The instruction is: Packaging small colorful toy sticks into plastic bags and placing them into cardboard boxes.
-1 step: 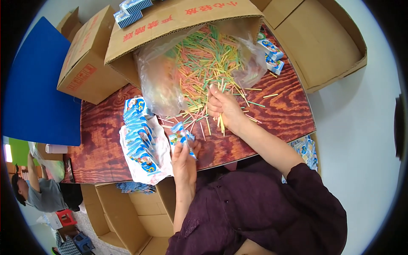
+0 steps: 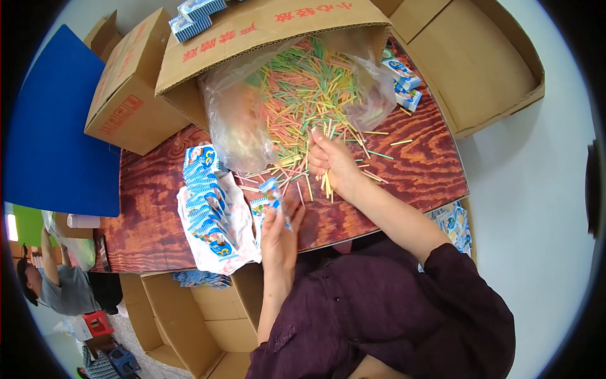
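My left hand (image 2: pixel 279 239) is closed on a small blue-and-white packet (image 2: pixel 273 197) near the table's front edge. My right hand (image 2: pixel 331 163) is closed round several thin pastel sticks (image 2: pixel 326 188), whose ends poke out above and below the fist. Just beyond it, a large heap of pink, green and yellow sticks (image 2: pixel 303 95) spills from a clear plastic bag (image 2: pixel 237 120) inside a cardboard carton lying on its side (image 2: pixel 271 25). Left of my left hand, a row of overlapping blue-and-white packets (image 2: pixel 208 202) lies on a white cloth (image 2: pixel 243 218).
Loose sticks are scattered over the red wood-patterned table (image 2: pixel 151 189). More packets (image 2: pixel 404 82) lie by the carton's right side. Open cardboard boxes stand at the right (image 2: pixel 480 63) and below the front edge (image 2: pixel 208 316). At far left a co-worker (image 2: pixel 66 287) handles a plastic bag.
My left hand has shifted slightly right and toward me with the packet. My right hand stays nearly in place, still gripping the sticks.
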`<state>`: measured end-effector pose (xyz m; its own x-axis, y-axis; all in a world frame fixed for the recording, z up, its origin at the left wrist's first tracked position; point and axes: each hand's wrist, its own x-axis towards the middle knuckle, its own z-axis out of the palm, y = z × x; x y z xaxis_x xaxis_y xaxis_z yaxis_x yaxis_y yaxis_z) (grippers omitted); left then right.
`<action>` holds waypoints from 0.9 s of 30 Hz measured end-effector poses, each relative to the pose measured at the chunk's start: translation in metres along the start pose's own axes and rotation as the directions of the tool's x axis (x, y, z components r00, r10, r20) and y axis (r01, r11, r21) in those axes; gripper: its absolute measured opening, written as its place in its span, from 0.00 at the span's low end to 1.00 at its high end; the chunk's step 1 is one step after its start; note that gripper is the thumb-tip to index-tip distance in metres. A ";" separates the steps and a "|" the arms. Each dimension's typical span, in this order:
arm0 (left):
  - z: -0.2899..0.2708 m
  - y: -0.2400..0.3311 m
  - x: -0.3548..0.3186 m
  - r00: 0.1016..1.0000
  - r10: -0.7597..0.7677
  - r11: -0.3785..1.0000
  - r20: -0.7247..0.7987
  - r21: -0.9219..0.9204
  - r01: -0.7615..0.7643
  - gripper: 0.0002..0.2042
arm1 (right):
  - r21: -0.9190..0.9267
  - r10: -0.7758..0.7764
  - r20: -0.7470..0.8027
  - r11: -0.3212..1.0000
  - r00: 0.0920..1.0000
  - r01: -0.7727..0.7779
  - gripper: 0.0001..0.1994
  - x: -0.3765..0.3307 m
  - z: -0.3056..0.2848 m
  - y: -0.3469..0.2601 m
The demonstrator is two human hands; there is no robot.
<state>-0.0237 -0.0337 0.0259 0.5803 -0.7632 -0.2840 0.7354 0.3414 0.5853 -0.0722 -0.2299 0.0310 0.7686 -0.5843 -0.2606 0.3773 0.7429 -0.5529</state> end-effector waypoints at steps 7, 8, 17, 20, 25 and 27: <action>0.047 -0.036 0.032 0.994 0.018 0.995 -0.106 -0.098 -0.028 0.09 | -0.018 -0.195 -0.240 0.980 0.951 0.196 0.10 -0.013 0.013 0.042; 0.044 -0.038 0.038 0.987 0.062 0.995 -0.148 -0.070 -0.073 0.08 | 0.036 -0.206 -0.245 0.975 0.948 0.221 0.09 -0.016 0.016 0.045; 0.041 -0.033 0.054 0.976 -0.100 0.965 -0.193 -0.259 0.047 0.10 | -0.018 -0.212 0.034 0.977 0.977 0.213 0.11 -0.045 0.015 0.043; 0.038 -0.011 0.051 0.954 -0.278 0.816 -0.110 -0.552 0.174 0.12 | -0.139 -0.258 0.182 0.949 0.949 0.284 0.14 -0.055 0.022 0.040; 0.041 -0.002 0.039 0.924 -0.323 0.811 -0.207 -0.563 0.157 0.12 | -0.320 -0.318 0.219 0.870 0.922 0.376 0.08 -0.061 0.030 0.042; 0.023 -0.003 0.036 0.944 -0.248 0.670 0.217 -0.665 0.329 0.12 | -0.340 -0.279 0.258 0.870 0.925 0.357 0.07 -0.058 0.026 0.040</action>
<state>-0.0129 -0.0751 0.0314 0.2896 -0.9244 -0.2482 0.9167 0.3425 -0.2060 -0.0882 -0.1573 0.0444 0.7391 -0.6634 0.1169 0.4268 0.3270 -0.8431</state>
